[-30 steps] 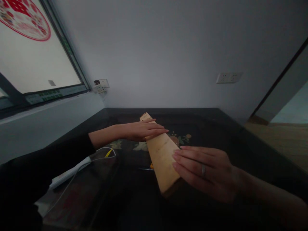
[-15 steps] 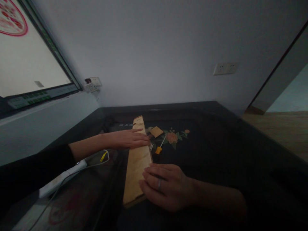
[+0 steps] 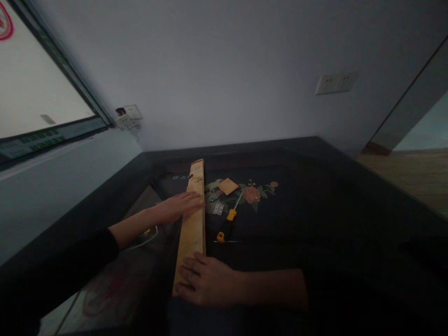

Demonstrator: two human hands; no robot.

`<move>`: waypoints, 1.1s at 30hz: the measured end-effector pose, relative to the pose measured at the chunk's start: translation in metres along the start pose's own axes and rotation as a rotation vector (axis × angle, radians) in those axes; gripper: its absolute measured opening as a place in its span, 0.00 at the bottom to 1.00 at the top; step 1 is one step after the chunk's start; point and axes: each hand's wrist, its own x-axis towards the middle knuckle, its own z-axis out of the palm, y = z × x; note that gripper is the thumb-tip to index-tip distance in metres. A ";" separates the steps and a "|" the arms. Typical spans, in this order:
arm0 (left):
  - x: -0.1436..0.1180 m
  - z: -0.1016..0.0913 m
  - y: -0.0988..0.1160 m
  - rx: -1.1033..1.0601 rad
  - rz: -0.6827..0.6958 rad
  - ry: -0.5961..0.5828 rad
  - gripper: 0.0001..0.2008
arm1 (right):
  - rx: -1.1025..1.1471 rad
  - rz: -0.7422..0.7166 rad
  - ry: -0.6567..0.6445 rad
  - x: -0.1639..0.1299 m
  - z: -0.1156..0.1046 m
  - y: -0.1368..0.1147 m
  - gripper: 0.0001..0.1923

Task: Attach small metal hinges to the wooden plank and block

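Note:
A long, narrow wooden board [image 3: 192, 228] lies lengthwise on a dark table, its near end partly covered by my right hand [image 3: 206, 280]. The fingers of that hand are spread over the board's surface. Farther up, my left hand [image 3: 180, 205] rests flat across the board, its fingers stretched out and apart from any other item. Just right of the board lie a screwdriver [image 3: 231, 215] with a yellow and black handle, a small white plate with holes [image 3: 218, 209] and a square piece of wood [image 3: 228, 186].
The dark table [image 3: 315, 210] has a printed flower [image 3: 252, 195] on its top. A cable with a yellow part [image 3: 147, 232] lies under my left forearm. Behind the table rises a wall with sockets [image 3: 336, 83]; a window [image 3: 42, 79] stands at the left.
Both hands and the board have shifted left, and the board lies straighter. The screwdriver's whole handle and the holed plate now show. The camera view has also moved slightly.

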 end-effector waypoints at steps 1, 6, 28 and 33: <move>0.003 0.005 -0.002 -0.038 -0.136 0.043 0.34 | 0.000 0.001 0.003 0.000 0.003 -0.001 0.12; 0.029 0.043 0.003 -0.211 -0.628 0.136 0.45 | -0.008 0.018 0.011 0.001 0.012 -0.006 0.12; 0.055 0.070 0.023 -0.275 -0.901 0.292 0.47 | 0.299 0.058 -0.318 -0.017 -0.048 0.038 0.21; 0.057 0.069 0.025 -0.279 -0.919 0.263 0.47 | 0.291 0.406 -0.286 -0.060 -0.064 0.087 0.26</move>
